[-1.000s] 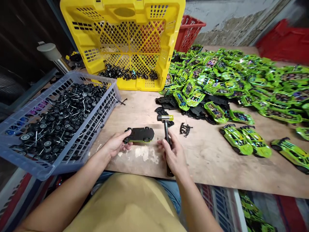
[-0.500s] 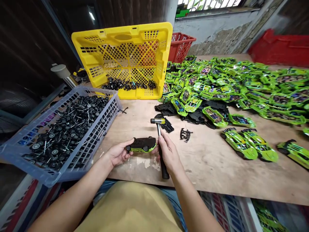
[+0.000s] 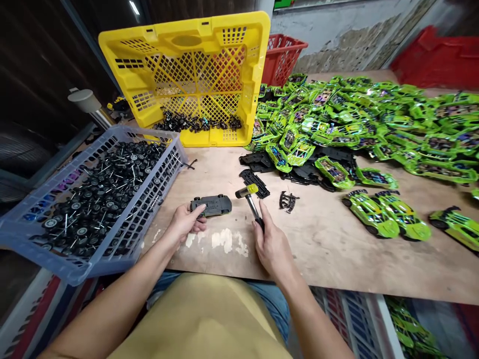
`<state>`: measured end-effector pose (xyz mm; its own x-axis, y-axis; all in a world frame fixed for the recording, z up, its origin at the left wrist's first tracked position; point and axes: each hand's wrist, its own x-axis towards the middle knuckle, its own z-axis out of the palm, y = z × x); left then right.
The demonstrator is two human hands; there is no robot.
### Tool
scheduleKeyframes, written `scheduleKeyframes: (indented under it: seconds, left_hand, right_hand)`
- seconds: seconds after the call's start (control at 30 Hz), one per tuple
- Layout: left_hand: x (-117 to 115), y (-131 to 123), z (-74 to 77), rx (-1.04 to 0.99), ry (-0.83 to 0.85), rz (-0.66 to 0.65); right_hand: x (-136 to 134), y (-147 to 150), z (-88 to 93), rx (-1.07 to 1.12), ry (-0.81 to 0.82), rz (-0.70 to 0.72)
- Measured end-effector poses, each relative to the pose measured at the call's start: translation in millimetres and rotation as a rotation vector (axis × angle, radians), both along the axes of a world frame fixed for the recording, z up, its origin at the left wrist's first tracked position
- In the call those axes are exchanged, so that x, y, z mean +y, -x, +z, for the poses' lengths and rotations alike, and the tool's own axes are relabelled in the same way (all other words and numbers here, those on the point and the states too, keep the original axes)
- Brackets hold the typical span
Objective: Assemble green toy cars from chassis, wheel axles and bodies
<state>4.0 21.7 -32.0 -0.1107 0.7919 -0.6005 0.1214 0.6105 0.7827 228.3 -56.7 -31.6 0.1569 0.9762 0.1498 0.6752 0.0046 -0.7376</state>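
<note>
My left hand (image 3: 189,219) is closed on the rear of a toy car (image 3: 215,205), whose black underside faces up with wheels along its edges. In my right hand (image 3: 271,242) is a small mallet (image 3: 247,191) with a yellow-and-black head and a metal shaft; my fist hides most of the handle. The mallet's head is just right of the toy car, apart from it. Beyond the mallet lies a loose black chassis plate (image 3: 254,182), and to its right some black spoiler-like parts (image 3: 289,201).
A translucent crate (image 3: 145,199) of wheels on axles stands at the left. A yellow crate (image 3: 183,30) on its side holds more black parts. Green car bodies (image 3: 348,119) are heaped at the right, with several finished-looking green cars (image 3: 370,214) in front. A red basket (image 3: 280,60) stands behind.
The toy car has turned fully underside up and moved slightly left, now in my left hand only. My right hand has drawn right, and the mallet's head has swung round.
</note>
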Motion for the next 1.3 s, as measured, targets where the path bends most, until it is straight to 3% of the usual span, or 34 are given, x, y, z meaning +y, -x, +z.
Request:
scheduleKeyframes:
  seconds: [0.13,0.3,0.47,0.57,0.73,0.9,1.07,1.2,1.3]
  left_hand:
    - [-0.3,0.9,0.1,0.024,0.007,-0.028]
    - [0.2,2.6,-1.4,0.042,0.002,-0.048]
    - [-0.2,4.1,-4.8,0.045,0.0,-0.04]
    - [-0.8,4.5,-4.5,0.048,-0.004,-0.033]
    - [-0.3,4.3,-4.5,0.037,-0.001,-0.036]
    - [1.1,6.8,-3.2,0.014,0.008,-0.032]
    - [5.2,21.2,10.8,-0.313,0.195,0.062]
    - [9.1,28.7,22.8,-0.63,0.403,0.088]
    - [9.2,27.2,25.3,-0.744,0.463,0.087]
  right_hand:
    - [-14.7,11.1,8.9,-0.103,-0.135,-0.062]
    - [-15.1,19.9,4.5,-0.445,0.236,0.146]
    - [-21.3,19.1,9.4,-0.503,0.175,0.028]
    - [-23.7,19.8,8.6,-0.604,0.288,0.143]
    - [-23.8,22.2,4.9,-0.611,0.239,0.043]
    - [-19.9,18.3,1.4,-0.594,0.303,0.154]
    - [-11.7,0.5,4.5,-0.522,0.252,-0.073]
    - [-9.3,-3.8,-5.0,-0.528,0.328,-0.07]
    - [-9.5,-2.7,-13.8,-0.511,0.363,-0.059]
